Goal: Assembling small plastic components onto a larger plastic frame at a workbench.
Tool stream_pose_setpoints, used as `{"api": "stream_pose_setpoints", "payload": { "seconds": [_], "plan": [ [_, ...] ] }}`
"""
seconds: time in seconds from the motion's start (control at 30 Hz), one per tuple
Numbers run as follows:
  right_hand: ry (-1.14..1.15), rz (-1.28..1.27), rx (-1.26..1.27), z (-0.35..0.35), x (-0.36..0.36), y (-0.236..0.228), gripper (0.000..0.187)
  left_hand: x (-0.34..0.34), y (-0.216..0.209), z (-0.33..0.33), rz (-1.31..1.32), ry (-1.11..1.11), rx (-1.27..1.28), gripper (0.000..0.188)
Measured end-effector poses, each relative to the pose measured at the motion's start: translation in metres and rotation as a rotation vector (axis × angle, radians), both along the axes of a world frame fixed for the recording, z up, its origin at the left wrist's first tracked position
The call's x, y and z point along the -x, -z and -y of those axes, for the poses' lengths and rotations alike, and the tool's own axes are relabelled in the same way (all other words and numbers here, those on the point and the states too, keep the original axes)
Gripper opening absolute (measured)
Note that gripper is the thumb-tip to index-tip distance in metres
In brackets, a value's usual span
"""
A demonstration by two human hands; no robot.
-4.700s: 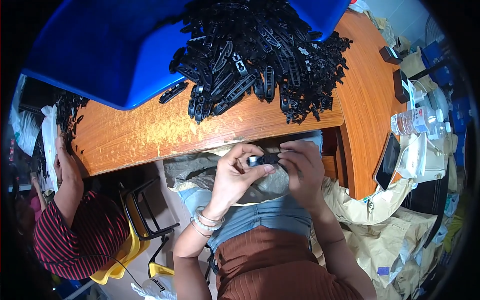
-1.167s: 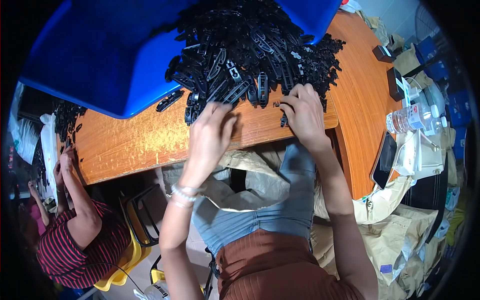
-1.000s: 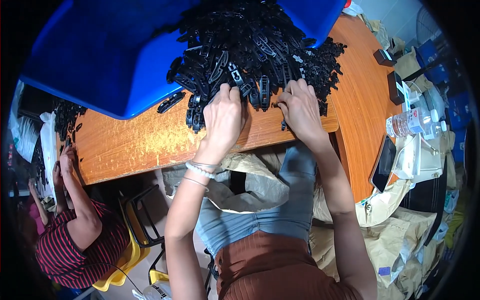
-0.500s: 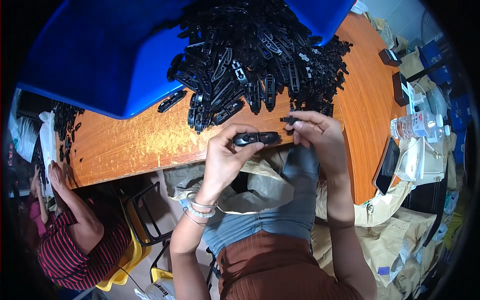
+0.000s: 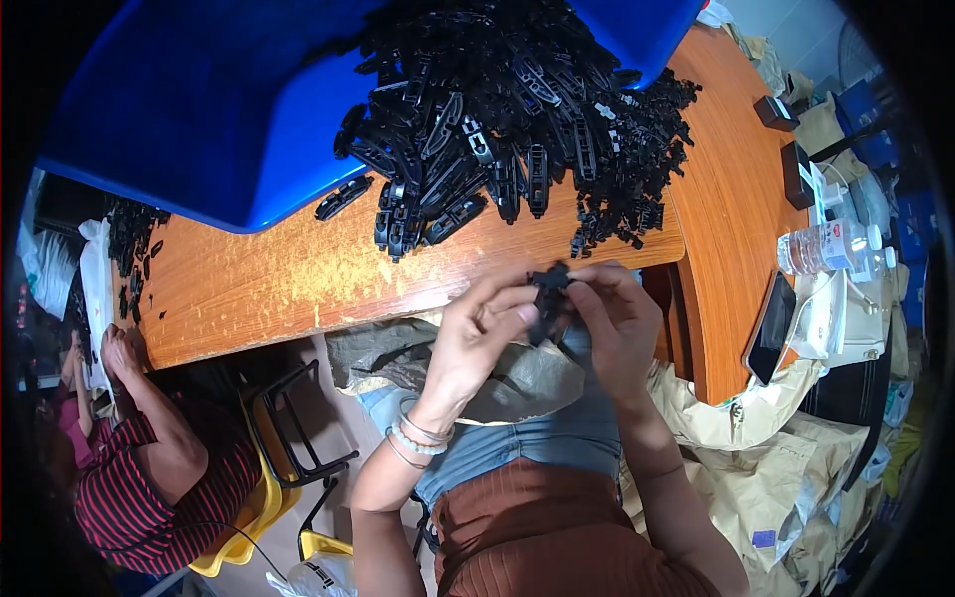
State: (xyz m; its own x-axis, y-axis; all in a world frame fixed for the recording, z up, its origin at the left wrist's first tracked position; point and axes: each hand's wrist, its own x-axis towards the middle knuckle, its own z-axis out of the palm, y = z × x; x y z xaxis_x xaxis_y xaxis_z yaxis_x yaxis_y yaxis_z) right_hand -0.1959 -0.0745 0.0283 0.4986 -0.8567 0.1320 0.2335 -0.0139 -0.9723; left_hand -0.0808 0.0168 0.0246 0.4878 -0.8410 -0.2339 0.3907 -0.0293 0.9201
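Just beyond the table's front edge, over my lap, my two hands have come together. My left hand point(image 5: 477, 333) grips a long black plastic part point(image 5: 544, 320), which hangs tilted and blurred between the fingers. Pinched in my right hand point(image 5: 619, 323) is a small black plastic piece point(image 5: 553, 280), set against the upper end of the long part. Fingers and blur hide whether the two are joined. A heap of similar long black parts point(image 5: 477, 149) lies ahead, with a pile of small black pieces point(image 5: 632, 164) at its right.
A large blue bin point(image 5: 189, 149) tips toward the heap on the wooden table point(image 5: 288, 274). An open paper bag point(image 5: 527, 383) lies on my lap. On the right are a phone point(image 5: 771, 328) and a plastic bottle point(image 5: 816, 249). A co-worker in a striped shirt point(image 5: 144, 493) sits left.
My hands were apart and have now met. The long part has turned from lying level to tilted downward, and the right hand's small piece has moved left onto it.
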Motion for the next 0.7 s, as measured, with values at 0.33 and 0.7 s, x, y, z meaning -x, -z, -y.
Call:
{"api": "stream_pose_setpoints", "payload": {
  "seconds": [0.33, 0.7],
  "plan": [
    [-0.131, -0.256, 0.381, 0.007, 0.015, -0.005, 0.013, -0.001, -0.013, -0.009, 0.057, 0.131, -0.013, 0.024],
    [-0.14, -0.214, 0.319, 0.002, 0.021, 0.002, 0.014, -0.001, -0.017, -0.011, 0.051, 0.181, -0.025, 0.026]
  ]
}}
